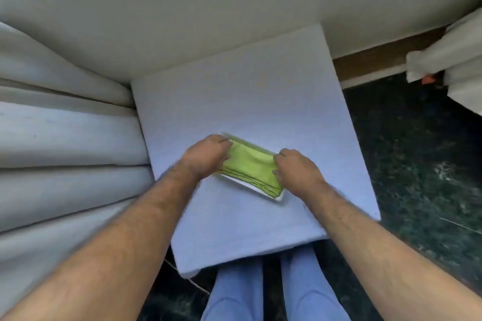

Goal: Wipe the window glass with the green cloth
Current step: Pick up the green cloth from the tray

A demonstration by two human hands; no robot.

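A folded green cloth [250,167] lies on a small white rectangular tray [278,198], which rests on a pale blue-white table top [234,101]. My left hand [207,156] covers the cloth's left end, fingers curled onto it. My right hand [294,165] pinches the cloth's right end with its fingertips. Both hands touch the cloth as it lies flat in the tray. No window glass is in view.
White curtain folds [65,138] hang along the left of the table. A pale wall [208,21] rises behind it. Dark green speckled floor [417,164] lies to the right, with another curtain end [448,60] at the far right. My legs in blue trousers [276,292] stand below the table's near edge.
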